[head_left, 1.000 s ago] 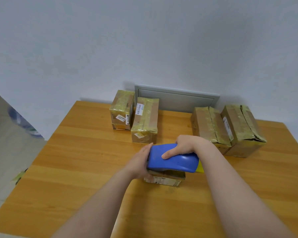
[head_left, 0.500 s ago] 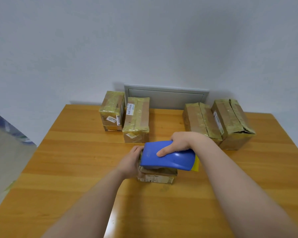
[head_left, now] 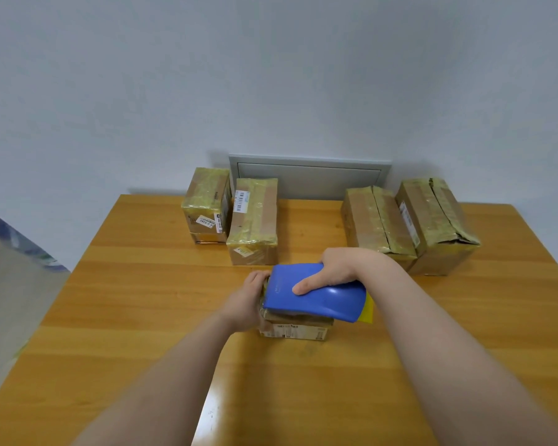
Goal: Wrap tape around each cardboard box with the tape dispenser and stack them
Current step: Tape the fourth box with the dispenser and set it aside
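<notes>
**A:** Risk check. The right hand (head_left: 339,272) wraps over the blue plastic tape dispenser (head_left: 316,300), thumb flat on the near face, fingers curled over the far edge. The small brown cardboard box (head_left: 293,329) sits directly under that grip.

**B:** And the left hand (head_left: 248,297)?

**A:** It grips the box's left end, fingers curled round it, touching the dispenser nose.

**B:** Failure modes?

**A:** The box looks light. If the left hold slackens, the pull drags it across the orange wooden table (head_left: 142,317). Tilt the dispenser and the tape skews or wrinkles. If the blade is at the nose, the left fingers risk a nick.

**B:** Blind spots?

**A:** Roll, blade and tape contact are hidden under the shell. The box top is covered, so I can't tell how far the wrap has got. Only a yellow tab (head_left: 368,312) shows, right of the grip. Four taped cardboard boxes (head_left: 253,220) sit beyond it, none stacked.
</notes>
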